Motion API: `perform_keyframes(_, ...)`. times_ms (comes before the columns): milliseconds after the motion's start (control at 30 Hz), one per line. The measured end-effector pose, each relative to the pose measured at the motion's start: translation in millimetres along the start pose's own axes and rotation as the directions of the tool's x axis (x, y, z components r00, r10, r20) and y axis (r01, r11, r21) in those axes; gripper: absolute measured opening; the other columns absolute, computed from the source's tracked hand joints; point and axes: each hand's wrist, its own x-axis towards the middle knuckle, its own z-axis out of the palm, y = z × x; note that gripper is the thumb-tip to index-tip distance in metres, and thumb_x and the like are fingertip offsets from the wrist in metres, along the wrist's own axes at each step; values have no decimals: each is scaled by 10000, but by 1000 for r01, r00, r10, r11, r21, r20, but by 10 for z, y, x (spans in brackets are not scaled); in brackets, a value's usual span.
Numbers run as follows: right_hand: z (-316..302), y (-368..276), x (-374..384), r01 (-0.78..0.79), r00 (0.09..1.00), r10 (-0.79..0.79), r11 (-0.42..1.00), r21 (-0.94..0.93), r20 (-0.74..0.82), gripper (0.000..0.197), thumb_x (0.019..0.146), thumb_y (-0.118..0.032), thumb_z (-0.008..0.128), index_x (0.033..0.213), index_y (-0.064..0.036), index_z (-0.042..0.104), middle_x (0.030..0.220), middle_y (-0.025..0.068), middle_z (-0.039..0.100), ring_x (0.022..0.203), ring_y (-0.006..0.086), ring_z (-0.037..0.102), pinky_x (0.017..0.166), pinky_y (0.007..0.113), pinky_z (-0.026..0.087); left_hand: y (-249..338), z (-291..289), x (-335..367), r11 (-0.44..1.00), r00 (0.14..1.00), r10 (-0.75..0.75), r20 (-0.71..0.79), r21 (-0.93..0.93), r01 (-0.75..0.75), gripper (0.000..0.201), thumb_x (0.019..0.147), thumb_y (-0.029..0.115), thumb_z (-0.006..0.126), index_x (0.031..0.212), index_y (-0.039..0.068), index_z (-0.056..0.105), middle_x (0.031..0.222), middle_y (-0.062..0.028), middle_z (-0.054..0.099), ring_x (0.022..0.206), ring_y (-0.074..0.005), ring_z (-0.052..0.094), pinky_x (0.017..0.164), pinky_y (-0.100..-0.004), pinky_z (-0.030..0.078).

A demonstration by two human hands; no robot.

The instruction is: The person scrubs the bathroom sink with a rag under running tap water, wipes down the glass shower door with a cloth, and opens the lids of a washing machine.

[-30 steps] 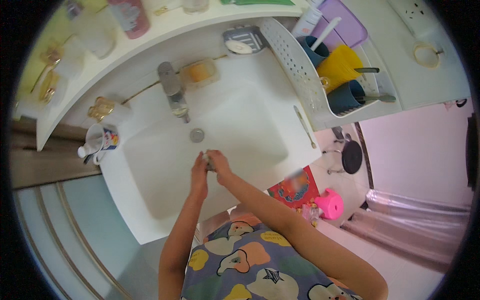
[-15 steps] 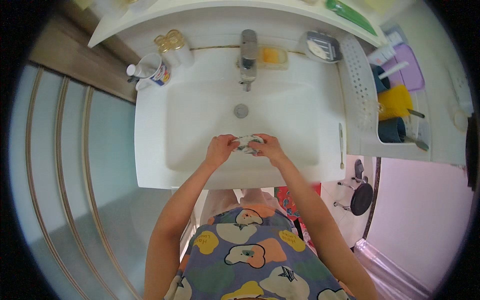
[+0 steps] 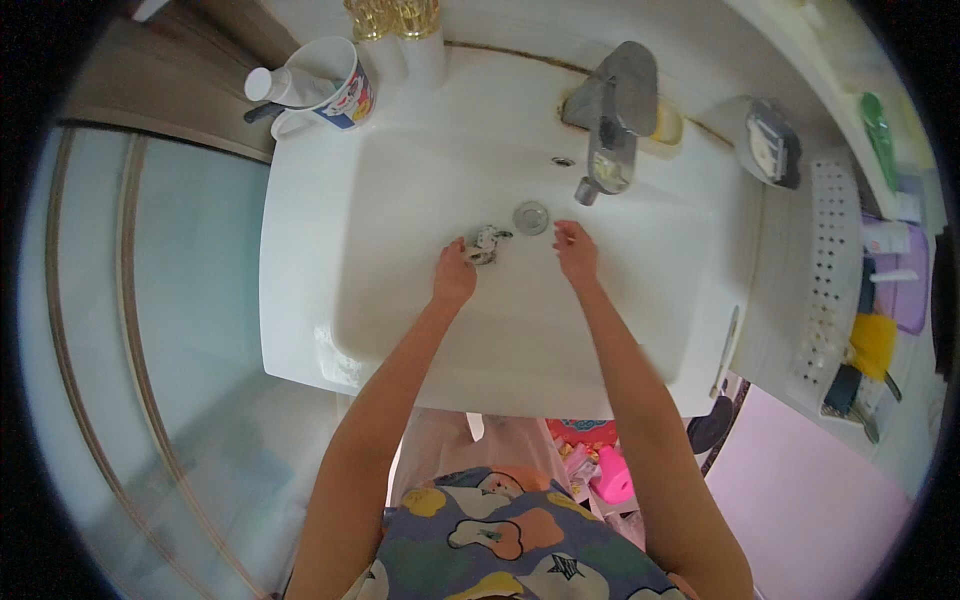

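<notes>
A small, crumpled white cloth with dark markings hangs from the fingers of my left hand, which pinch its near left side. This cloth is over the white sink basin, just left of the round metal drain. My right hand is on the other side of the drain, apart from the cloth. Its fingers are loosely bent and somewhat apart, with nothing visible in them. Above and beyond it is the grey metal faucet; I see no water running from the spout.
A white mug holding a white tube stands at the far left corner, beside two gold-topped bottles. At the back right are a soap dish and a perforated white basket. A thin toothbrush-like stick lies on the right rim.
My hands have moved from the basin's near side toward the drain and separated. The right has let go of the cloth; the left keeps it. The view has shifted and tilted.
</notes>
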Motion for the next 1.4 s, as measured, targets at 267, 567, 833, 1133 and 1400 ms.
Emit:
perform_keyframes(267, 475, 20, -134, 289, 946, -246, 935, -206, 212, 174, 842, -126, 599, 1010, -81, 607, 953, 144, 613, 933, 345, 583, 812, 424, 464, -315, 67, 82, 967, 985, -170, -5, -195, 166, 422, 887, 117, 553, 1296, 43, 479, 1187, -92, 586, 1068, -210, 571, 883, -320, 461)
perform_keyframes(567, 308, -430, -686, -49, 962, 36, 998, 41, 269, 176, 877, -151, 567, 1009, -42, 608, 825, 138, 621, 698, 276, 599, 692, 355, 480, 319, 456, 240, 294, 794, -501, 344, -796, 530, 300, 915, 275, 551, 1165, 110, 574, 1008, -53, 609, 845, -183, 588, 770, -340, 485)
perform_keyframes(833, -123, -583, -765, -282, 931, 313, 287, 915, 188, 364, 962, -271, 472, 1269, -79, 435, 1254, 83, 483, 1064, 211, 512, 910, 346, 443, 1184, 456, -597, 782, 983, 169, 76, -617, -87, 453, 970, 342, 423, 1321, 60, 468, 1353, -108, 461, 1256, -278, 408, 1037, -399, 317)
perform_keyframes(1133, -448, -1081, -1079, -453, 877, 278, 202, 868, 392, 455, 990, -305, 409, 1364, -48, 367, 1324, 91, 469, 1173, 260, 493, 969, 403, 436, 1419, -199, -713, 593, 735, 676, 47, 557, -581, 550, 947, 362, 405, 1412, 76, 339, 1487, -119, 274, 1406, -342, 133, 1077, -598, 141)
perform_keyframes(1400, -628, -1066, -1043, -433, 881, 377, 404, 806, 284, 405, 967, -308, 478, 1246, -14, 481, 1162, 119, 567, 1028, 245, 576, 795, 373, 509, 1490, -317, -1150, 388, 610, 738, 290, 558, -734, 638, 813, 147, 549, 1398, 14, 332, 1481, -108, 289, 1412, -291, 146, 1107, -538, 160)
